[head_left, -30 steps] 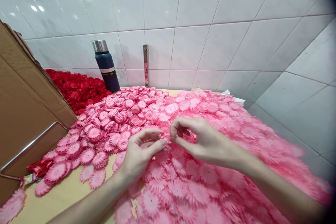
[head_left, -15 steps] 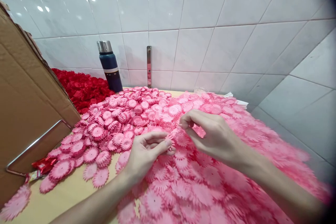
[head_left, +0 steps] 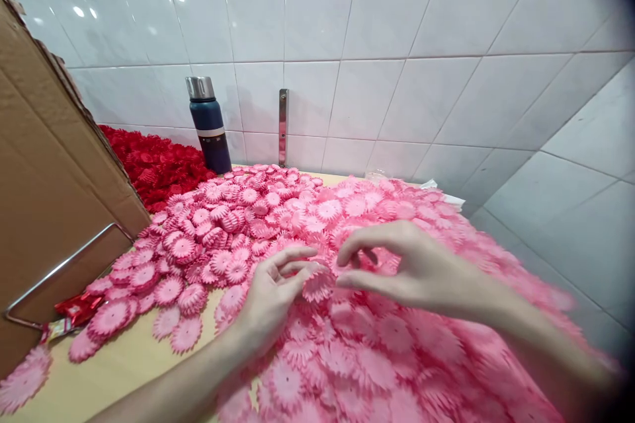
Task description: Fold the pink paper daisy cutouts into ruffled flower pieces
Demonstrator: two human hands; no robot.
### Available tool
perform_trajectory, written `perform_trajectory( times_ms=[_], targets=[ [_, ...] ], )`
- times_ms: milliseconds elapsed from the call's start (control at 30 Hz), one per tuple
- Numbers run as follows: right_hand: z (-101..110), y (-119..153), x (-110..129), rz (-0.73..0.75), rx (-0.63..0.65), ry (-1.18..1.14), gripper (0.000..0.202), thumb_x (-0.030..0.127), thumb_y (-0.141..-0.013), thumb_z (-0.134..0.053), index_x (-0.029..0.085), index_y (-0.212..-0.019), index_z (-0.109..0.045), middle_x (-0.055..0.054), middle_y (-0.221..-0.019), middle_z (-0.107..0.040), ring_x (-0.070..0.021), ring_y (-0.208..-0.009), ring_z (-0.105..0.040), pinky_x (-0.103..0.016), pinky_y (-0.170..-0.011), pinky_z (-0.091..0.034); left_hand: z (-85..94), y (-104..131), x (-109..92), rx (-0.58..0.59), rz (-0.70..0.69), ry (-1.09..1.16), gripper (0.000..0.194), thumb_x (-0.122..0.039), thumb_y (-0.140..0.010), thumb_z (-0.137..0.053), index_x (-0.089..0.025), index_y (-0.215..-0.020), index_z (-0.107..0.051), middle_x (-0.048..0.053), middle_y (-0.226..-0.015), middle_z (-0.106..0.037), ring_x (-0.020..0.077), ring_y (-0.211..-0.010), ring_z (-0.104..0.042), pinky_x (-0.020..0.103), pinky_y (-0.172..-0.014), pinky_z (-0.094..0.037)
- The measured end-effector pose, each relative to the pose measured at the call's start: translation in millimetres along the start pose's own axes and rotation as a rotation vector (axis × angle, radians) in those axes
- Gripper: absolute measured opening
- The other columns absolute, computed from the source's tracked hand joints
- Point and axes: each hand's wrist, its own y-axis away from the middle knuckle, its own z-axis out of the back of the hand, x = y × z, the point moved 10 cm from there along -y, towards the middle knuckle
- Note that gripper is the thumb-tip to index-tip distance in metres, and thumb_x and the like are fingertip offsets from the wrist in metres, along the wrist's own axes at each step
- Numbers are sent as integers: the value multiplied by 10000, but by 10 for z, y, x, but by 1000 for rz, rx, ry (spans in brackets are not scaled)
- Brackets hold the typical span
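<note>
My left hand [head_left: 278, 284] is closed around the left edge of a pink scalloped disc [head_left: 318, 283], thumb and fingers pinching it. Just right of that disc, my right hand [head_left: 397, 264] has its thumb and curled fingers apart, with a gap between them and nothing visible held. Beneath and around both hands spreads a large heap of pink petal-edged discs [head_left: 391, 334], looser on the right and partly stacked on the left.
A cardboard sheet [head_left: 54, 165] with a metal wire handle stands at left, red pieces [head_left: 159, 165] behind it. A dark blue bottle [head_left: 209, 132] stands near the tiled wall. A red wrapper [head_left: 79, 309] lies on the yellow tabletop [head_left: 133, 363].
My right hand's thumb and fingers have spread apart, and the hand has dropped slightly. A pink disc now shows plainly at my left fingertips. The view has shifted a little.
</note>
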Motion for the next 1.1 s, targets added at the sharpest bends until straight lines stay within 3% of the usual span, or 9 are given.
perform_trajectory(
  times_ms=[100,267,500,633,800,1100],
  targets=[
    [-161,-32,17,-36,25,-24,66,262,-828,-692,207,-863,-686,21,-783,-703,-113,-686,-610,-257,-652,-471,-27,10,12,6,-11,29,203,-184,-754,-758,-150,-949,-715,71,-910,-744,161,-850,-689,248,-778,-542],
    [-241,-76,-24,-25,7,-59,123,96,-826,-600,184,-816,-685,15,-745,-703,-105,-655,-601,-246,-633,-460,-23,20,139,-24,77,110,176,-158,-742,-753,-154,-912,-707,14,-772,-707,58,-555,-600,152,-527,-490],
    [-168,-87,-264,-180,-66,-211,106,136,-819,-601,190,-773,-679,6,-715,-689,-125,-630,-591,-253,-575,-462,-70,27,-31,51,11,172,206,-184,-756,-760,-188,-960,-730,46,-1003,-710,144,-834,-688,264,-752,-585],
    [-211,-100,-310,-191,-59,-254,75,185,-826,-618,186,-785,-681,-8,-738,-698,-138,-668,-617,-268,-608,-482,-43,20,-74,63,-39,49,279,-213,-733,-798,-220,-1005,-742,46,-1010,-737,141,-838,-711,244,-778,-586],
    [-129,-84,-286,-182,-130,-237,26,185,-799,-649,179,-775,-653,-10,-739,-678,-132,-648,-587,-268,-589,-472,49,-6,-52,-3,-69,24,250,-236,-721,-808,-209,-963,-752,43,-991,-739,134,-815,-711,224,-751,-590],
    [-213,-77,-117,-126,-34,-393,28,165,-815,-630,178,-840,-629,-41,-837,-691,-166,-772,-631,-318,-699,-514,89,1,-71,-70,-43,15,260,-245,-709,-814,-181,-949,-737,47,-988,-714,144,-806,-706,231,-728,-591]
  ],
)
